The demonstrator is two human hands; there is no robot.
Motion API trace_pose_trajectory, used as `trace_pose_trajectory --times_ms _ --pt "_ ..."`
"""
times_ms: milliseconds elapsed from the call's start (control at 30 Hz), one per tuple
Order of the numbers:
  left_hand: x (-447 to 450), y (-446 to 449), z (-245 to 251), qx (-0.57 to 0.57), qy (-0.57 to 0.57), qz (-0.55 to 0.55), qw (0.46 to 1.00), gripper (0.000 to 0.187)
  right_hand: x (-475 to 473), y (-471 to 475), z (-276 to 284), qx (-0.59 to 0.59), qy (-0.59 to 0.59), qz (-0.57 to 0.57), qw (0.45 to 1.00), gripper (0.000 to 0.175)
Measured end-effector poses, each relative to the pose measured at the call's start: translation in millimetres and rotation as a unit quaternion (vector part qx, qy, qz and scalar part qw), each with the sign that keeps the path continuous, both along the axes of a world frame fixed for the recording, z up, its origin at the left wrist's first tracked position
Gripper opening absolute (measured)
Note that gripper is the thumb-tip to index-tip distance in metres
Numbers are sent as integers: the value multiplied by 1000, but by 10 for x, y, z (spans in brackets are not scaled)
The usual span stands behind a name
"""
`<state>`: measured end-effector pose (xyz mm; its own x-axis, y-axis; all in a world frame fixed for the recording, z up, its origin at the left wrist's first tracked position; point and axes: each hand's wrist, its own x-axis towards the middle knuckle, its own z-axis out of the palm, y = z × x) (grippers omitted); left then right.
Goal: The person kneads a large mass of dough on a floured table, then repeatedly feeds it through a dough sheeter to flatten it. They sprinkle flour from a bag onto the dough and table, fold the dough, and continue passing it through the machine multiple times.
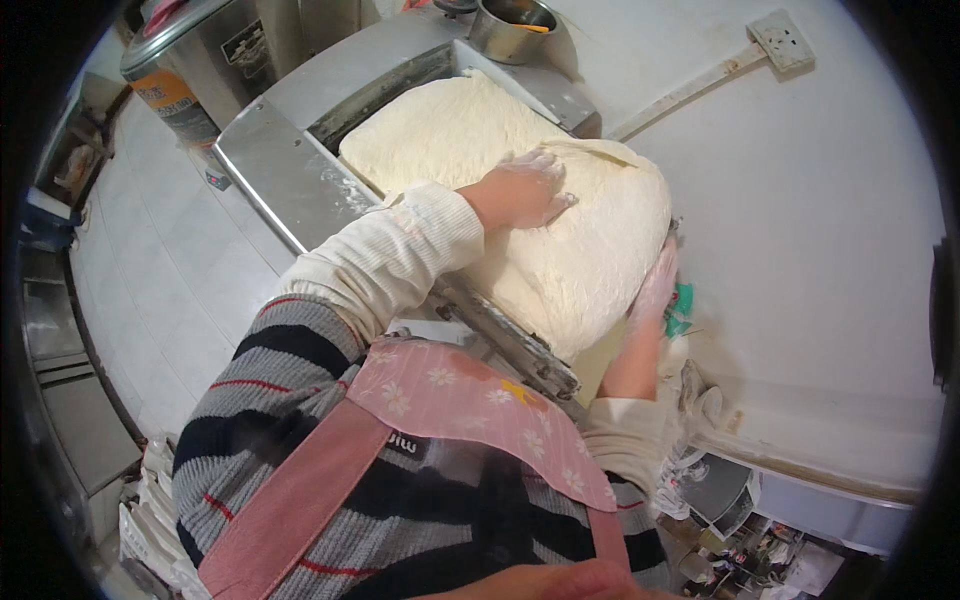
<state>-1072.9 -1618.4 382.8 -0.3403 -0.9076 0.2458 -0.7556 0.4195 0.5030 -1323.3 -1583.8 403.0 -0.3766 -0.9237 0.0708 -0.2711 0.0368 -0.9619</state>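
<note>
A thick mass of pale dough drapes out of the trough of a stainless-steel dough machine and bulges toward me. My left hand, dusted with flour, rests palm down on top of the dough, thumb apart from the fingers. Along the dough's right edge lies my right hand, touching its side; whether its fingers grip the dough is hidden. A fold shows on the dough's upper right. Below the dough runs a dark, flour-caked bar of the machine.
A steel pot with something orange inside stands on the machine's far end. Beyond it is a wall socket. A lidded steel drum stands at upper left. A green object is beside my right hand. Stacked bags lie lower left.
</note>
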Motion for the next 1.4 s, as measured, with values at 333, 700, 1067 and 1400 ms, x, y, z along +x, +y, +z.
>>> trace_pose_trajectory --times_ms 333,700,1067,1400 --pt "-196 407 374 -74 16 -94 993 47 322 568 508 -47 -215 41 975 53" --pt "458 264 47 85 471 104 872 59 1597 -428 745 97 57 358 927 50" --pt "12 653 -109 349 562 45 749 57 -182 271 -86 138 -325 46 934 75" --pt "-814 506 431 450 634 -169 605 42 -124 1092 -81 -93 -582 96 802 66"
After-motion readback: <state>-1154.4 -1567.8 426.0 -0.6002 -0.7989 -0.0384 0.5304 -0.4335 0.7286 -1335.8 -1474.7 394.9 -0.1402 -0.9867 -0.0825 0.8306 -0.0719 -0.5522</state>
